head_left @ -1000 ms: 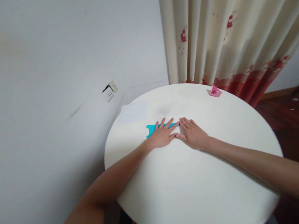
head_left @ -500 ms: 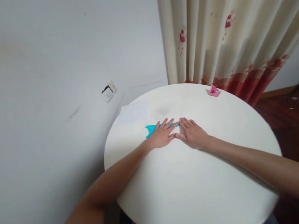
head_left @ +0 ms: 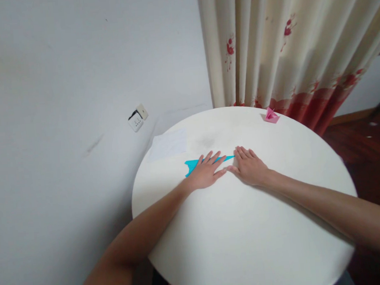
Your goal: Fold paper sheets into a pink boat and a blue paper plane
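Observation:
A folded piece of blue paper (head_left: 191, 165) lies flat on the white round table (head_left: 243, 235), narrowing to a thin point on its right. My left hand (head_left: 205, 173) rests palm down across its middle with the fingers spread, hiding part of it. At the paper's pointed right tip, my right hand (head_left: 250, 167) lies flat on the table, its fingers stretched out and close together. Whether the tip runs under those fingers I cannot tell. Both thumbs point toward each other, a small gap between them.
A pink folded-paper figure (head_left: 271, 116) stands near the table's far right edge. Toward the far left lies a white sheet of paper (head_left: 168, 144). Behind are a wall with a socket (head_left: 136, 122) and a cream curtain (head_left: 274, 43) with red patterns.
My right hand has slid a little to the right, away from my left hand, so more of the blue paper's tip shows. My left hand has stayed on the paper.

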Demonstrator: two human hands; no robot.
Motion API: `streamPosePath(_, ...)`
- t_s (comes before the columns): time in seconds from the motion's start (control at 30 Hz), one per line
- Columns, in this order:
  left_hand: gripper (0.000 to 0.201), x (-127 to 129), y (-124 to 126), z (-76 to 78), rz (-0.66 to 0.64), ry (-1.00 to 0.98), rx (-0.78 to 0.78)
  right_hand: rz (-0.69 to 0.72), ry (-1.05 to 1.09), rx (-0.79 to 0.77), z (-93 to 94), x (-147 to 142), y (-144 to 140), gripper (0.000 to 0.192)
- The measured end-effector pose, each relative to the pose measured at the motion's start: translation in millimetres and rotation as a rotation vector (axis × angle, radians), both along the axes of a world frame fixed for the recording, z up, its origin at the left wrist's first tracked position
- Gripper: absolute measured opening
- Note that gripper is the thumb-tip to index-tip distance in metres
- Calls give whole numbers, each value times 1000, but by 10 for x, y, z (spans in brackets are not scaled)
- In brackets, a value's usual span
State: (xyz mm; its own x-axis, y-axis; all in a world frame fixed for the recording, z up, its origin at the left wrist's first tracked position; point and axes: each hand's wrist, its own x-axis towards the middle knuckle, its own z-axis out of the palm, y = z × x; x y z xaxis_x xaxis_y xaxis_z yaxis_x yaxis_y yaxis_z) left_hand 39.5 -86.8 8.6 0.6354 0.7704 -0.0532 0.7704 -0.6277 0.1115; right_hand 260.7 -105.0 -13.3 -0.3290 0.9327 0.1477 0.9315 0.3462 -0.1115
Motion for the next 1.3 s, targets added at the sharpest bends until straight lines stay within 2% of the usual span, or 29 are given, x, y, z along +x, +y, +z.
streamPosePath(0.2, 60, -6, -7, 4, -6, 9, 16, -45, 25, 3, 8, -8, -4, 98)
streamPosePath(0.4, 62, 1, 19, -27, -17, 9, 41, 170, 62, -3, 7, -65, -25, 91)
streamPosePath(0.47, 62, 3, 26, -31, -21, 17, 39, 185, 62, -13, -1, -78, -32, 91)
streamPosePath(0.9, 61, -1, 3, 23, -6, 6, 11, 29, -46, 11, 42, -51, -58, 98)
streamPosePath(1.17, 61, -30, 2, 1, -14, 2, 27, -65, -50, 9, 36, -21, -34, 97)
streamPosePath(1.23, 61, -31, 8, -14, -17, -2, 34, -50, -16, 16, 24, -25, -30, 96)
streamPosePath(1.3, 61, -26, 18, -32, -19, -4, 39, 25, 17, 22, 14, -42, -29, 93)
